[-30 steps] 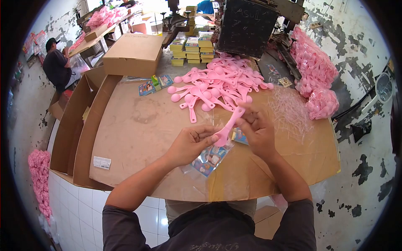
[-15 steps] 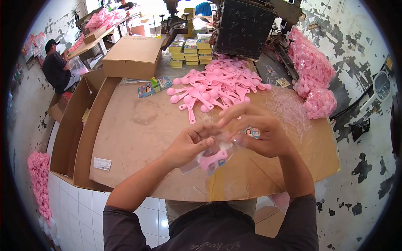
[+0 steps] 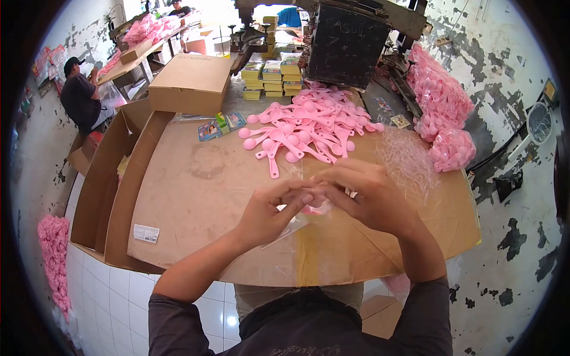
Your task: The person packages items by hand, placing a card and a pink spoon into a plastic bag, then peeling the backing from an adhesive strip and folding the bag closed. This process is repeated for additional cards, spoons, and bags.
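My left hand (image 3: 272, 212) and my right hand (image 3: 371, 196) meet over the front middle of the cardboard-covered table. Both have thumb and fingers pinched on a small clear plastic bag (image 3: 291, 228). Part of a pink piece (image 3: 318, 207), a plastic spoon by its colour, shows between and below the fingers. Most of the bag and its contents are hidden behind my hands. Just beyond them lies a heap of pink plastic spoons (image 3: 309, 127).
Stacks of printed cards (image 3: 273, 80) stand behind the heap, beside a black machine (image 3: 344, 41). A closed carton (image 3: 190, 83) and an open box (image 3: 113, 196) are at left. Plastic shreds (image 3: 409, 157) and bagged pink spoons (image 3: 442, 92) lie right. A person (image 3: 80, 98) sits far left.
My hands have drawn closer together at the bag's top, and my right fingers have come down. The bag with its pink piece, plainly visible before, is now mostly covered.
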The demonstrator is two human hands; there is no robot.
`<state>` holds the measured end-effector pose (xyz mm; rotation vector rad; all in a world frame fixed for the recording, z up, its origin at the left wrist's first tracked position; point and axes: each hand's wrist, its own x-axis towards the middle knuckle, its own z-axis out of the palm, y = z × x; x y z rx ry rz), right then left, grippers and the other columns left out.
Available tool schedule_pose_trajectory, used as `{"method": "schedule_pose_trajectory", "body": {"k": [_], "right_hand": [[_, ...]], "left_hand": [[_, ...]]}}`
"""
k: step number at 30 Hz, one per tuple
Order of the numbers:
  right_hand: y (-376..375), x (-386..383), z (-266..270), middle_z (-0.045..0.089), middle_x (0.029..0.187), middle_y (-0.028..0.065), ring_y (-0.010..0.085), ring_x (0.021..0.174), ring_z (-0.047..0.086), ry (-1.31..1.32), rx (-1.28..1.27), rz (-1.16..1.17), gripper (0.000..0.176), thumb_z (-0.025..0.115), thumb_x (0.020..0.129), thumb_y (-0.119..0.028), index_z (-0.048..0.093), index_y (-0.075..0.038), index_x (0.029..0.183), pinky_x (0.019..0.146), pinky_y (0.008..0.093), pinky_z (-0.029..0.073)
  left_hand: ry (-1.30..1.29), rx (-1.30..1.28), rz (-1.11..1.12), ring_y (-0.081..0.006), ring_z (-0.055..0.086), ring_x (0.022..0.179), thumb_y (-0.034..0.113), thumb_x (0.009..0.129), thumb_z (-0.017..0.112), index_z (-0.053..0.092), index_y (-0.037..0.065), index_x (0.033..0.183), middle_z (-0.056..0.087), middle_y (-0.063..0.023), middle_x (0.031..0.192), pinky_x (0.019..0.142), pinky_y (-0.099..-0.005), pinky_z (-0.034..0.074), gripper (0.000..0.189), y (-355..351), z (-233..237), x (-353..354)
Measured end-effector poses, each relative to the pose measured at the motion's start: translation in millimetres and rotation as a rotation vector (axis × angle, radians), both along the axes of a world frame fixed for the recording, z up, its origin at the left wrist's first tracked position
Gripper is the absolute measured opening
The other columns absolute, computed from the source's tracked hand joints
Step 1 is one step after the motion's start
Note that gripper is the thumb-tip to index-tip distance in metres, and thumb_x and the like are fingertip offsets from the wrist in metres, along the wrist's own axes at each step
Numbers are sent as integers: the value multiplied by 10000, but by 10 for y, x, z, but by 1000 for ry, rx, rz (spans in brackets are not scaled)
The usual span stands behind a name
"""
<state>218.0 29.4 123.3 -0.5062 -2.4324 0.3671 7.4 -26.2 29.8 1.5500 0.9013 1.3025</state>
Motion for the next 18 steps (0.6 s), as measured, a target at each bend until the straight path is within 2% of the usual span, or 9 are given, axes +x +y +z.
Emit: {"method": "schedule_pose_trajectory", "body": {"k": [3, 5, 9, 12, 15, 18], "right_hand": [[44, -28, -54, 676, 915, 119, 303, 817, 682, 69, 4, -49, 150, 717, 906, -68, 701, -30, 1051, 719, 394, 538], [69, -62, -101, 678, 965, 119, 302, 862, 683, 102, -49, -71, 159, 725, 894, -56, 702, -37, 1051, 742, 396, 537], [66, -135, -144, 655, 1063, 88, 281, 1019, 652, 93, 264, -69, 177, 745, 852, -81, 702, -67, 1022, 855, 404, 501], [-7, -197, -180, 637, 1087, 71, 262, 1083, 622, -9, 475, -67, 194, 741, 819, -112, 693, -65, 1001, 911, 403, 466], [35, -238, -294, 633, 1075, 74, 250, 1080, 614, -39, 585, -93, 229, 719, 783, -137, 679, -43, 989, 930, 394, 448], [66, -262, -341, 632, 1071, 89, 253, 1058, 614, -98, 659, -114, 262, 699, 753, -150, 670, -27, 983, 927, 387, 449]], "left_hand": [[-174, -50, -72, -177, 719, 1053, 54, 1047, 606, 595, -51, 1346, 736, -140, 1159, 906, -304, 599, 317, 20, 20, 35], [-182, -63, -81, -169, 729, 1037, 55, 1049, 604, 600, -48, 1345, 741, -132, 1153, 872, -297, 606, 313, 57, -42, 21], [-200, -96, -42, -173, 742, 1000, 50, 1056, 587, 597, -51, 1348, 737, -129, 1163, 826, -294, 619, 309, 52, -47, 1], [-99, -5, 36, -188, 766, 921, 35, 1038, 599, 599, -68, 1323, 756, -141, 1077, 786, -296, 628, 303, 5, -53, 13], [260, 97, 137, -170, 767, 872, 20, 1007, 639, 613, -67, 1316, 769, -145, 1012, 735, -278, 593, 322, -44, 15, -16], [291, 196, 175, -219, 786, 799, 20, 980, 655, 608, -82, 1266, 766, -153, 904, 721, -322, 628, 307, -27, 13, 3]]}}
